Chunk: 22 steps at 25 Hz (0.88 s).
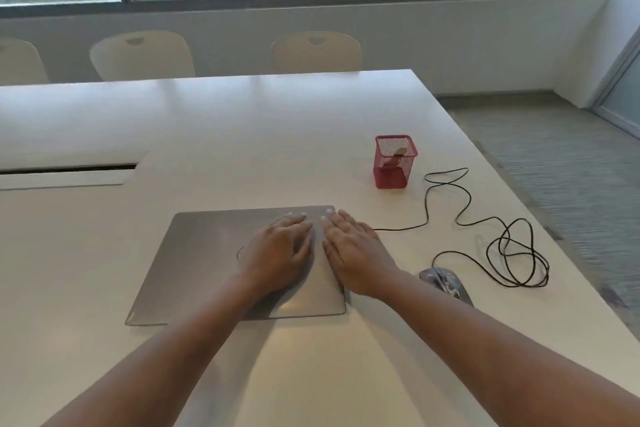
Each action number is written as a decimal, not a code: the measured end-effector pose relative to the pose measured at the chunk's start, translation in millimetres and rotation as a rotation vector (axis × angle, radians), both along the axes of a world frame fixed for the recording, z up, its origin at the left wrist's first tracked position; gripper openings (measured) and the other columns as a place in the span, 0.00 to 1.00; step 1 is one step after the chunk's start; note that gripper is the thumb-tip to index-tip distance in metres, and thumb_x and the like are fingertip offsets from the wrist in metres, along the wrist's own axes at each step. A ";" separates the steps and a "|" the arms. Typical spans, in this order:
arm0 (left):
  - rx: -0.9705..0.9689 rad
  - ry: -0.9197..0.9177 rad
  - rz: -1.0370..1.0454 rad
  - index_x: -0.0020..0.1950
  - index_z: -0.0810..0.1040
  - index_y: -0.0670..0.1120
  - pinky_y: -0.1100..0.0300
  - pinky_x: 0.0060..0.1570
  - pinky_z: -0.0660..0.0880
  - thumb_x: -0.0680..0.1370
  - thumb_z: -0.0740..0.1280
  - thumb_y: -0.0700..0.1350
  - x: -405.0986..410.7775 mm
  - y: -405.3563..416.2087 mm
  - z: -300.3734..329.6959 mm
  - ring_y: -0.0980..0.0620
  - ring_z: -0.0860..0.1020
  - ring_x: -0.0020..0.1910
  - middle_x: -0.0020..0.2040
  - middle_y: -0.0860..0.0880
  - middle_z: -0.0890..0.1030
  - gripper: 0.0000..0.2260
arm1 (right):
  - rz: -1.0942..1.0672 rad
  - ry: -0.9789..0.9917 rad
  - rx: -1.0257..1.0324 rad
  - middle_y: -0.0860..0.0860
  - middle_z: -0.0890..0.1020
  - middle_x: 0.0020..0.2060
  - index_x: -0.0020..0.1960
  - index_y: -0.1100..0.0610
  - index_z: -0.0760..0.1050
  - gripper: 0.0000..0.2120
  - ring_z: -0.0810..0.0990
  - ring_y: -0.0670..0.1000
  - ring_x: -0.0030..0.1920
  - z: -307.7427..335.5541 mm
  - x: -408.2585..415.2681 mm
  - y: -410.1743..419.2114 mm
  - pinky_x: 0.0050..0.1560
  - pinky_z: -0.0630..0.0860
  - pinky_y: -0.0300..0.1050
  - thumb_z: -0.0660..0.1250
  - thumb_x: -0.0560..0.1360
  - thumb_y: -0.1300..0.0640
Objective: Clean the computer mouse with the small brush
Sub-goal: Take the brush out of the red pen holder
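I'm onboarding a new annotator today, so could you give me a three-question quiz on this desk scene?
1. True or false: the left hand and right hand both lie flat on the closed laptop.
2. Where is the small brush? A) in the right hand B) standing in the red mesh holder C) lying on the laptop
3. Fill in: the computer mouse sits on the table to the ____ of the laptop, its black cable looped beyond it.

Key: 1 true; 2 B; 3 right.
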<state>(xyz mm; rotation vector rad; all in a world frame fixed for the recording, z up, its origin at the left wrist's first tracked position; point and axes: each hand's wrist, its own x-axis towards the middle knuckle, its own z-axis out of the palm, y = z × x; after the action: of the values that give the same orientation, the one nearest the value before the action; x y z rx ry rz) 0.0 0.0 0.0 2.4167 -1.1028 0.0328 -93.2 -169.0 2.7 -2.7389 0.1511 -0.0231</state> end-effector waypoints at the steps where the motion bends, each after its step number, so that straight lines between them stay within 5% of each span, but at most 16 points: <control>1: 0.001 0.000 -0.004 0.73 0.82 0.46 0.56 0.75 0.70 0.86 0.66 0.49 2.0 0.6 -2.6 0.47 0.77 0.76 0.76 0.46 0.80 0.16 | 0.011 0.008 -0.003 0.51 0.53 0.84 0.83 0.54 0.53 0.26 0.47 0.49 0.84 -2.7 0.6 1.2 0.81 0.44 0.48 0.46 0.87 0.47; 11: -0.032 0.097 0.006 0.65 0.87 0.46 0.50 0.70 0.74 0.78 0.66 0.50 17.2 -3.1 -7.5 0.47 0.80 0.67 0.66 0.49 0.85 0.19 | 0.109 0.008 0.085 0.56 0.55 0.83 0.82 0.57 0.57 0.25 0.50 0.52 0.84 -9.6 1.5 -7.8 0.82 0.46 0.45 0.50 0.88 0.50; 17: -0.135 0.201 -0.035 0.61 0.87 0.47 0.48 0.68 0.75 0.79 0.71 0.42 39.3 -44.0 -9.4 0.48 0.79 0.65 0.60 0.52 0.84 0.12 | 0.191 -0.079 0.243 0.50 0.77 0.72 0.69 0.54 0.78 0.16 0.76 0.52 0.70 -8.4 1.1 -38.7 0.70 0.73 0.52 0.56 0.86 0.56; 22: -0.079 0.282 -0.124 0.60 0.86 0.50 0.47 0.68 0.76 0.75 0.66 0.46 48.5 -80.2 -1.5 0.47 0.81 0.63 0.59 0.57 0.82 0.16 | 0.137 -0.069 0.165 0.49 0.83 0.64 0.67 0.54 0.80 0.16 0.82 0.52 0.62 -7.4 2.2 -68.4 0.63 0.78 0.52 0.59 0.84 0.62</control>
<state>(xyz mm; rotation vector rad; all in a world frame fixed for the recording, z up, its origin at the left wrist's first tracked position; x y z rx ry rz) 48.5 -80.2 -1.5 2.1962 -1.0941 -0.2903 -91.1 -237.4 -4.8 -2.5735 -0.0524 -0.0640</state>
